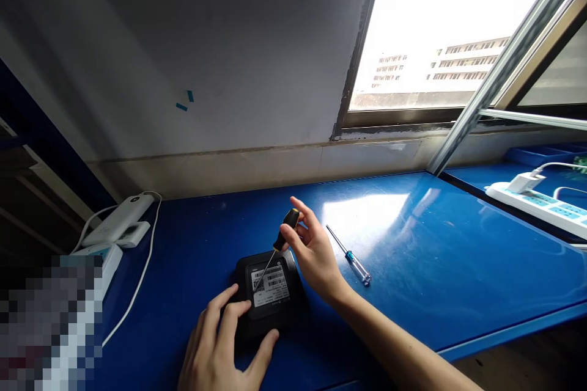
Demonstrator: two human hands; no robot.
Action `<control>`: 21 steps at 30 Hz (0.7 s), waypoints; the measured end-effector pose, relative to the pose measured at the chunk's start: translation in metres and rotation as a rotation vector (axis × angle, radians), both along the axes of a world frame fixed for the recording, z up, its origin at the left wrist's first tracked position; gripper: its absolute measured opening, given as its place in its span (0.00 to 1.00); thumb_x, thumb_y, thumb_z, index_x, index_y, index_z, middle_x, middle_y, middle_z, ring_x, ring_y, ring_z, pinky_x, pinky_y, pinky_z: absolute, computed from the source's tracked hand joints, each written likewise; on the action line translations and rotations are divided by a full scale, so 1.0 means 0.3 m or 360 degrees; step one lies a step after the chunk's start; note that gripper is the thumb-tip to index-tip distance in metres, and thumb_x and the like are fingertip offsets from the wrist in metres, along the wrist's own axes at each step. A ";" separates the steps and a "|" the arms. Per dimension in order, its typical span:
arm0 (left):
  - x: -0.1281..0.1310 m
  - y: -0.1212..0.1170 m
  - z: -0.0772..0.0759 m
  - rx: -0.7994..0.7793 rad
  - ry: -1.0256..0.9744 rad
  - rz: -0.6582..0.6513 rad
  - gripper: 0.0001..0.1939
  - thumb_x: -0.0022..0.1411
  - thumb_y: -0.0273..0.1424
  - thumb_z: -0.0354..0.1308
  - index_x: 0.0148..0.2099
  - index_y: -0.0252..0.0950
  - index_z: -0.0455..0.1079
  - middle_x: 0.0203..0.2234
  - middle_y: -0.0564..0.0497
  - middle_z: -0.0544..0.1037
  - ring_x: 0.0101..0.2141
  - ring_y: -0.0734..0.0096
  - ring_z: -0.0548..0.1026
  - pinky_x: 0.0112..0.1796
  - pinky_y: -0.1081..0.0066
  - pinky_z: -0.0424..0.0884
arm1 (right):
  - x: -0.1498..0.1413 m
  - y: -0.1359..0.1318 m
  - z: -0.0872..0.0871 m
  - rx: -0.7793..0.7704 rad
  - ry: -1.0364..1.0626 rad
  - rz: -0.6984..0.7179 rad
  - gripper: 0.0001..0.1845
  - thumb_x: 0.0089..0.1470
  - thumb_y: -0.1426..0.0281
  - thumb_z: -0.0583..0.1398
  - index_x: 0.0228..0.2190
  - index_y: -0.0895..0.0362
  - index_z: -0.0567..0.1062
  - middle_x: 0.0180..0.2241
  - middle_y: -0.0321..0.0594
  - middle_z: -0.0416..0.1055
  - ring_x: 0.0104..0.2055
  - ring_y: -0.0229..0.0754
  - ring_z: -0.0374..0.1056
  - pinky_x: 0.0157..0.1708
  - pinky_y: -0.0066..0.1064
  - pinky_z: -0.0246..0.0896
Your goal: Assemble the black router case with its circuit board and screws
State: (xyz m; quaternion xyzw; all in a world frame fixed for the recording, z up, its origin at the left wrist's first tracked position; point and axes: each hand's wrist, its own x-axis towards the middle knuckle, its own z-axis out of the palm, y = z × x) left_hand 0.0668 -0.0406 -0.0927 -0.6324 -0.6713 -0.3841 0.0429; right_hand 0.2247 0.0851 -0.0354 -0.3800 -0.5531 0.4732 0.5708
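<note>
A flat black square device with a white printed label lies on the blue table. My left hand grips its lower left part, fingers on the left side and thumb at the near edge. In my right hand, held between thumb and fingers, is a screwdriver with a black and yellow handle. Its thin shaft slants down to the left, and the tip meets the device near the label's left edge. To the right of that hand rests a second screwdriver with a clear blue handle.
On the left stand white power strips and adapters with a white cable. Another power strip with a plugged-in charger is at the far right. A metal post rises beside the window. The wall borders the table's back edge.
</note>
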 end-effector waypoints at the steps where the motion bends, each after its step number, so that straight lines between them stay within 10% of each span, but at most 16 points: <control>1: 0.001 -0.001 0.002 -0.0003 0.0001 -0.0002 0.21 0.63 0.56 0.53 0.44 0.46 0.72 0.51 0.48 0.77 0.47 0.55 0.78 0.43 0.60 0.76 | 0.007 0.007 0.003 0.0035 0.0023 -0.0102 0.32 0.58 0.58 0.64 0.60 0.51 0.63 0.36 0.34 0.67 0.31 0.35 0.70 0.33 0.30 0.72; 8: -0.002 -0.009 0.008 -0.0070 0.0035 0.0000 0.20 0.63 0.55 0.54 0.45 0.47 0.71 0.53 0.49 0.76 0.48 0.55 0.78 0.44 0.59 0.76 | 0.083 0.056 0.029 0.0278 -0.0022 -0.0695 0.27 0.61 0.58 0.61 0.59 0.50 0.65 0.31 0.31 0.63 0.30 0.37 0.66 0.32 0.30 0.72; 21: -0.036 -0.008 0.017 -0.0063 0.0224 -0.0091 0.18 0.61 0.50 0.60 0.49 0.49 0.74 0.53 0.50 0.77 0.45 0.57 0.80 0.39 0.62 0.80 | 0.079 0.064 0.021 0.0319 -0.0087 -0.0708 0.26 0.62 0.58 0.60 0.59 0.50 0.65 0.31 0.31 0.62 0.30 0.37 0.65 0.32 0.31 0.73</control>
